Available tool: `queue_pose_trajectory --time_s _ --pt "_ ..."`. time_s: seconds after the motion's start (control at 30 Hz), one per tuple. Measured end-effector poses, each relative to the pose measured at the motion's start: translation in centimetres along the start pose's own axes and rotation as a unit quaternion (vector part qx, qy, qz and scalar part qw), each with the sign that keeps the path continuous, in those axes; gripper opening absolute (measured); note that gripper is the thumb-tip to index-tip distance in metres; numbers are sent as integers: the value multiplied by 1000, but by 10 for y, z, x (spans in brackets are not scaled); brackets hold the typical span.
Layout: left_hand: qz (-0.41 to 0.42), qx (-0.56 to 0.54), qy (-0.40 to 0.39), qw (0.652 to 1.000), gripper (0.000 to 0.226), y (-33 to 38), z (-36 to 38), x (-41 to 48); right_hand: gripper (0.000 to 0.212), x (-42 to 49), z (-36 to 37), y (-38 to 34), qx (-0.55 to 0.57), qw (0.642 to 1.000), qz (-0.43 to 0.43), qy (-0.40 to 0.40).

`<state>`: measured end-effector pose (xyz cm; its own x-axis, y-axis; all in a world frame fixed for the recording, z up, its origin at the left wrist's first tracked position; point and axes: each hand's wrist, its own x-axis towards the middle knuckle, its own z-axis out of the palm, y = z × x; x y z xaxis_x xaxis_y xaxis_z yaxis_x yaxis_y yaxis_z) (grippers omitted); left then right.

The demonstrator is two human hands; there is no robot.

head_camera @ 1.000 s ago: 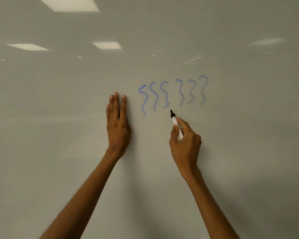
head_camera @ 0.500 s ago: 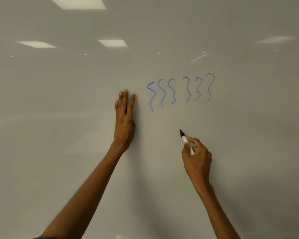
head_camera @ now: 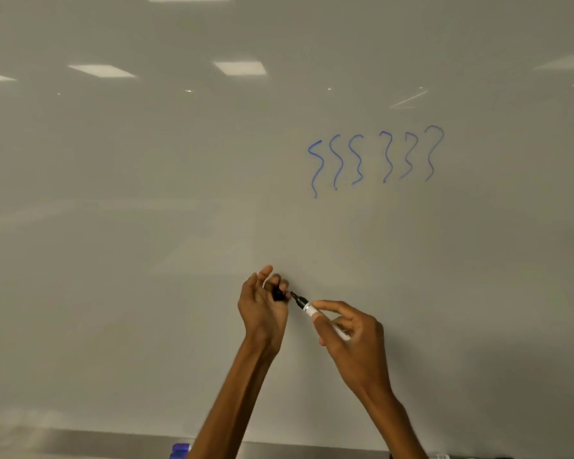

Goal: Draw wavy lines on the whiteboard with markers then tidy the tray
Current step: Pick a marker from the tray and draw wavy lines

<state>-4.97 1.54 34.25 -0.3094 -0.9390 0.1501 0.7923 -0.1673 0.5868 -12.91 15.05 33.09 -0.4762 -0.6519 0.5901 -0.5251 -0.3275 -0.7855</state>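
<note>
- Down in the lower middle of the whiteboard [head_camera: 130, 233], both hands are up in front of the board, close together and turned toward each other.
- The right hand [head_camera: 352, 342] has the marker [head_camera: 310, 308] pinched between thumb and forefinger. The forefinger lies along the white barrel and the other fingers are curled in underneath. The black tip points up and left, straight at the other hand.
- The left hand [head_camera: 262, 306] has its fingers curled round a small black cap [head_camera: 278, 294], with one fingertip sticking up above the rest. Which fingers are actually doing the pinching I can't tell, it's too blurry there.
- Cap and marker tip are just beside each other. Whether they're touching is honestly hard to call.
- Six blue wavy lines [head_camera: 389, 160] sit in a row up and to the right, well apart from the hands. The three on the left bend one way and the three on the right bend the other, with a slightly wider gap between the two groups.
- The tray [head_camera: 63, 440] is the grey ledge along the bottom edge of the board. A blue thing [head_camera: 180, 449] pokes up in it just left of the left forearm, too cropped to say what it is.
- Ceiling light reflections [head_camera: 239, 67] show in the glossy board up top.
</note>
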Motion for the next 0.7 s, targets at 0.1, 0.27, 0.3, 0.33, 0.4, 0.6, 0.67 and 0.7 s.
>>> queue_pose_trajectory --time_s 0.1,0.27,0.3,0.33,0.4,0.6,0.67,0.7 --pt "5 -4 -5 1000 39 -12 -14 -9 12 -7 7 19 -34 999 17 2" --pt "14 31 9 999 42 -23 -14 -16 11 -8 9 40 -64 997 47 4" --pt "11 41 5 999 41 -25 -13 -17 10 -8 9 43 -67 997 49 4" --pt "9 56 2 998 40 -28 -12 -18 10 -8 8 46 -68 996 51 6" --pt "23 100 -10 995 35 -35 -9 -23 16 -8 7 51 -72 996 56 13" --pt "108 364 -73 922 32 -69 -9 -36 21 -9 -3 64 -93 993 68 30" --pt "68 318 -59 944 30 -67 -7 -27 15 -11 -11 67 -70 994 77 28" --pt "23 286 -64 956 33 -65 -5 -23 11 -12 -15 69 -50 995 82 26"
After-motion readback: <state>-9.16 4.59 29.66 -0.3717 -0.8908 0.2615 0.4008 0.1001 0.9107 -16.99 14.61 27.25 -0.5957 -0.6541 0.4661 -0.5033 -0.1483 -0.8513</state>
